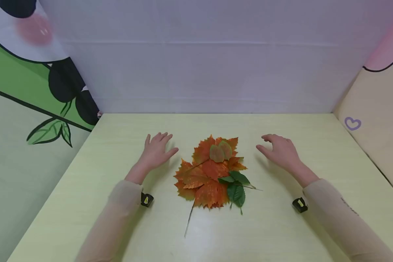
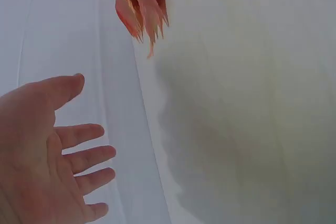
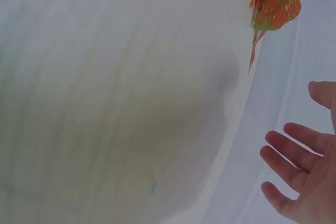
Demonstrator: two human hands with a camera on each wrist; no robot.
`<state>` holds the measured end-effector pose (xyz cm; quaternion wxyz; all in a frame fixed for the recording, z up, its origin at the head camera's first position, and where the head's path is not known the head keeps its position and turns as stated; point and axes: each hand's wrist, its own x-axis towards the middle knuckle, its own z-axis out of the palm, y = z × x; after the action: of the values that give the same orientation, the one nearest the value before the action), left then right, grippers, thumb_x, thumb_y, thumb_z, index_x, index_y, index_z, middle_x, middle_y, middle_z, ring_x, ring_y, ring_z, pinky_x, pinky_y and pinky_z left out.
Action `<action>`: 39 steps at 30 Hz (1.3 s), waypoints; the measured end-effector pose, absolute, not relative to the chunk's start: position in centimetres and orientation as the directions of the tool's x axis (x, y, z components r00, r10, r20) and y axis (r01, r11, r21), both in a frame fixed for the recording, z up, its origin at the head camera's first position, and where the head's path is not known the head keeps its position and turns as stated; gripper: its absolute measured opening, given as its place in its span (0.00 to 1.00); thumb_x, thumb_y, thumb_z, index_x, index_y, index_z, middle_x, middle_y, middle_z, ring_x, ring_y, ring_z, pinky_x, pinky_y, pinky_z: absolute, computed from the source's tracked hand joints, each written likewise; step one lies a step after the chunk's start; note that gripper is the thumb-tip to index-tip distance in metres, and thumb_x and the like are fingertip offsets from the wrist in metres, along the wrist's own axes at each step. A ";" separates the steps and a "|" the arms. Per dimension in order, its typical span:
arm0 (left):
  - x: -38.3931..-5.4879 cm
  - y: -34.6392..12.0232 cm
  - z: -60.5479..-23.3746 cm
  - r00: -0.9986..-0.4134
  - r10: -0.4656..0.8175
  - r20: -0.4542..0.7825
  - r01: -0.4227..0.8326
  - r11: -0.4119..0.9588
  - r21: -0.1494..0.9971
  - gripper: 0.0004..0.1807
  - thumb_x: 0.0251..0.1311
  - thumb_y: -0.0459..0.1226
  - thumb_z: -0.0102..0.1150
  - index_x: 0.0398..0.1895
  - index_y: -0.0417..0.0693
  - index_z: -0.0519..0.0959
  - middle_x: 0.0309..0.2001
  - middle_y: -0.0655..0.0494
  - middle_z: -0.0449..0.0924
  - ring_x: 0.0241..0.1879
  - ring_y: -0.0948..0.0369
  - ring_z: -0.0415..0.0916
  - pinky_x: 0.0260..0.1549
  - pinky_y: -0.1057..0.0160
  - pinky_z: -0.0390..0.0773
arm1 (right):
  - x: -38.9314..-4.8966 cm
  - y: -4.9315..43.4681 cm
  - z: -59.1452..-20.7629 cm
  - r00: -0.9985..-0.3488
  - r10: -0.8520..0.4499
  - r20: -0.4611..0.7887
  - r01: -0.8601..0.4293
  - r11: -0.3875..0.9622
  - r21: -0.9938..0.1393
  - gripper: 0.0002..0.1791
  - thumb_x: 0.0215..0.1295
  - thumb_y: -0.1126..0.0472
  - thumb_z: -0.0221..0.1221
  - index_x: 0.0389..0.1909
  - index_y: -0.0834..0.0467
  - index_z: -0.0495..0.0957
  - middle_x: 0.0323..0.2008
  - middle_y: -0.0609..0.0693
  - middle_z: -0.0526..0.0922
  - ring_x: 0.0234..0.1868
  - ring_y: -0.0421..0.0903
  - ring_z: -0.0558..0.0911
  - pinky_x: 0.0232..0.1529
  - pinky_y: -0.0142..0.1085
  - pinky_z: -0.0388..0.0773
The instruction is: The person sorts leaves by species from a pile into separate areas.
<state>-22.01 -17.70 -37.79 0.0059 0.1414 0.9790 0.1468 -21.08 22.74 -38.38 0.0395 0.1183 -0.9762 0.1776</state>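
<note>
A pile of orange artificial maple leaves lies at the middle of the table, with thin stems sticking out. On its top rest two rounded green-brown leaves, and dark green leaves lie at its right side. My left hand hovers to the left of the pile, fingers spread, holding nothing. To the right of it my right hand is held over the table, its fingers loosely bent around nothing. Both wrist views show leaf edges beyond the bare palms.
The pale table reaches back to a lilac cloth wall. A patterned panel flanks it on the left and a beige panel on the right. Small black devices sit at both wrists.
</note>
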 end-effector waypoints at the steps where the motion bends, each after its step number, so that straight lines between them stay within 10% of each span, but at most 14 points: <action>1: -21.9 -17.4 -37.8 -0.961 0.274 0.038 0.272 0.911 0.309 0.33 0.61 0.53 0.47 0.64 0.42 0.62 0.64 0.42 0.61 0.64 0.44 0.54 0.62 0.41 0.44 | -21.0 22.4 -38.4 -0.969 -0.219 0.110 -0.244 0.902 -0.356 0.29 0.64 0.42 0.48 0.54 0.61 0.71 0.49 0.59 0.78 0.49 0.56 0.75 0.48 0.52 0.67; 9: -21.3 -14.9 -38.4 -0.986 0.163 0.013 0.144 0.827 0.544 0.21 0.63 0.47 0.47 0.52 0.42 0.74 0.50 0.46 0.76 0.50 0.50 0.72 0.48 0.52 0.71 | -20.3 19.9 -38.6 -0.961 -0.275 0.006 -0.249 0.862 -0.442 0.20 0.62 0.43 0.51 0.34 0.56 0.79 0.27 0.47 0.81 0.28 0.43 0.76 0.26 0.35 0.69; 20: -21.0 -11.7 -39.3 -0.993 0.077 -0.085 0.004 0.765 0.644 0.20 0.60 0.44 0.50 0.50 0.41 0.74 0.42 0.48 0.78 0.33 0.56 0.74 0.34 0.59 0.74 | -19.1 17.3 -38.8 -0.948 -0.287 -0.137 -0.191 0.859 -0.476 0.27 0.57 0.34 0.50 0.31 0.55 0.80 0.22 0.47 0.79 0.20 0.41 0.70 0.20 0.33 0.64; 26: -21.3 -10.5 -39.7 -0.982 0.121 -0.144 0.000 0.763 0.646 0.26 0.58 0.46 0.53 0.55 0.37 0.71 0.49 0.43 0.74 0.45 0.51 0.72 0.45 0.54 0.72 | -19.0 16.4 -39.0 -0.962 -0.226 -0.153 -0.134 0.880 -0.456 0.30 0.54 0.30 0.49 0.25 0.54 0.78 0.12 0.44 0.68 0.16 0.41 0.65 0.16 0.32 0.57; 39: -20.6 -9.0 -40.0 -0.978 0.138 -0.154 0.041 0.861 0.507 0.32 0.54 0.51 0.59 0.56 0.37 0.70 0.52 0.41 0.62 0.51 0.47 0.58 0.48 0.51 0.63 | -19.2 16.0 -39.2 -0.975 -0.182 -0.128 -0.091 0.853 -0.515 0.23 0.58 0.42 0.55 0.37 0.59 0.77 0.32 0.52 0.81 0.27 0.44 0.77 0.22 0.34 0.69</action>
<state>-20.62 -8.96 -40.03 0.0930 0.0467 0.9602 0.2593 -19.22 16.01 -39.18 -0.0862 0.0712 -0.9586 0.2621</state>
